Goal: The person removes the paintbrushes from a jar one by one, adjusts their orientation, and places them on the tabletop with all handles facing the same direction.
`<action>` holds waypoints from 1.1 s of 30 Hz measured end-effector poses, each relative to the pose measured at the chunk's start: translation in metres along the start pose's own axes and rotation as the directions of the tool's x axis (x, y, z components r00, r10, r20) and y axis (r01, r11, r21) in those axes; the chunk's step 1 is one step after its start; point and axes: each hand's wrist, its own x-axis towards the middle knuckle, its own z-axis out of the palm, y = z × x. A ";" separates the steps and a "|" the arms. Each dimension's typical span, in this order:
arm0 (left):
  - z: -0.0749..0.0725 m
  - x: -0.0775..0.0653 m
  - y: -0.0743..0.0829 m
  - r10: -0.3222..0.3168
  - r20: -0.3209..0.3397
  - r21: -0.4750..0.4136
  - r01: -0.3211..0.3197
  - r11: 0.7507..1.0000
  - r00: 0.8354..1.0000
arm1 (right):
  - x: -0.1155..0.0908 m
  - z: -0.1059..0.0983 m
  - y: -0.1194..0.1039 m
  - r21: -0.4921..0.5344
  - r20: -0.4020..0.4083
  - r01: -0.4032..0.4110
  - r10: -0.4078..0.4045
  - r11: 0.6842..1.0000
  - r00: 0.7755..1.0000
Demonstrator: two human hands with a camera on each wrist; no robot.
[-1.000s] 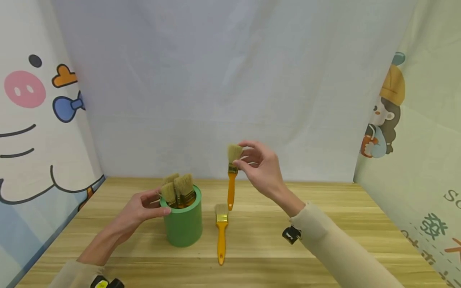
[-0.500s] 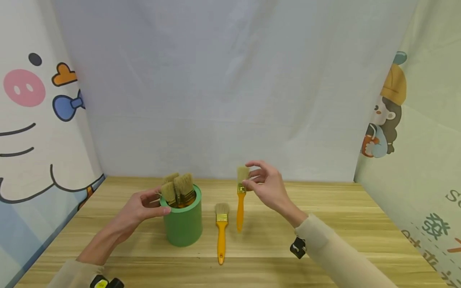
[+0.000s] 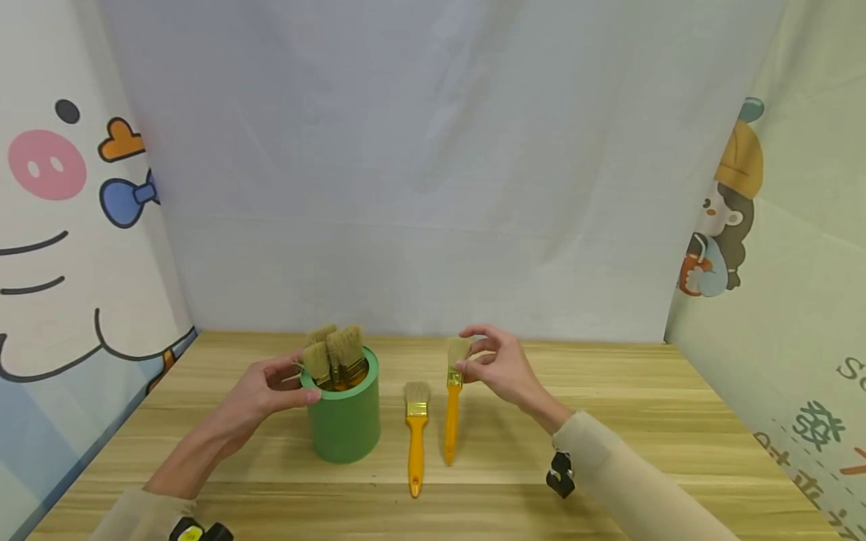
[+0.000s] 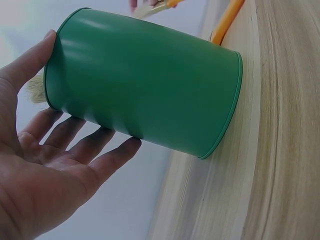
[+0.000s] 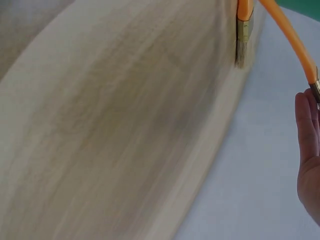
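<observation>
My left hand holds a green cylindrical pot by its rim, thumb on the near side and fingers along the far left wall. Several paintbrushes stand in it, bristles up. My right hand pinches another paintbrush at its metal band, bristles up, with its orange handle pointing down close over the table. Just left of that brush, a second orange-handled paintbrush lies flat on the wood; the right wrist view catches its bristles too.
The wooden table ends at a pale cloth backdrop. Printed cloth sheets, one with a pig-nosed cartoon, hang at the left and right. Dark wrist cameras sit at both sleeves.
My right hand has lowered its paintbrush and shifted it slightly right, from above the lying brush to beside it. My left hand and the pot have stayed put.
</observation>
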 end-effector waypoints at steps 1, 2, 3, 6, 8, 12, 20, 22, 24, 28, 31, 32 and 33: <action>0.000 0.000 0.000 0.000 -0.001 0.001 0.000 1.000 1.000 | 0.000 0.000 0.002 0.004 0.005 -0.017 0.017 1.000 1.000; 0.000 0.000 0.000 0.000 -0.001 0.002 0.000 1.000 1.000 | 0.000 0.000 0.004 0.008 0.013 -0.031 0.031 0.999 0.999; 0.000 0.000 0.000 -0.001 -0.001 0.003 0.001 1.000 1.000 | -0.001 0.000 0.006 0.014 0.022 -0.043 0.043 0.999 0.999; 0.000 0.000 0.000 -0.004 -0.003 0.008 0.004 1.000 1.000 | 0.000 0.000 0.014 0.027 0.048 -0.082 0.080 0.996 0.996; 0.000 0.000 0.000 -0.007 -0.003 0.010 0.007 1.000 1.000 | 0.000 0.000 0.019 0.022 0.068 -0.100 0.099 0.995 0.993; 0.000 0.000 0.000 -0.009 0.002 0.004 0.009 1.000 1.000 | 0.001 0.001 0.027 -0.008 0.099 -0.124 0.124 0.992 0.987; -0.001 0.000 0.000 -0.017 0.009 -0.001 0.017 1.000 1.000 | 0.004 0.005 0.037 -0.125 0.108 -0.130 0.144 0.984 0.984; -0.001 0.000 0.000 -0.020 0.010 -0.002 0.020 1.000 1.000 | 0.005 0.006 0.039 -0.175 0.104 -0.117 0.136 0.978 0.985; -0.001 0.000 0.000 -0.021 0.012 -0.006 0.021 1.000 1.000 | 0.005 0.007 0.041 -0.212 0.106 -0.110 0.135 0.971 0.985; -0.001 0.000 0.000 -0.010 0.014 -0.009 0.011 1.000 1.000 | 0.007 0.008 0.044 -0.246 0.118 -0.118 0.150 0.962 0.982; -0.001 0.000 0.000 -0.003 0.010 -0.008 0.003 1.000 1.000 | 0.010 0.008 0.045 -0.289 0.119 -0.126 0.166 0.949 0.979; -0.001 0.000 0.000 -0.002 0.009 -0.008 0.002 1.000 1.000 | 0.010 0.009 0.045 -0.305 0.117 -0.128 0.171 0.944 0.978; -0.001 0.000 0.000 -0.001 0.009 -0.008 0.001 1.000 1.000 | 0.010 0.009 0.045 -0.316 0.117 -0.130 0.175 0.940 0.978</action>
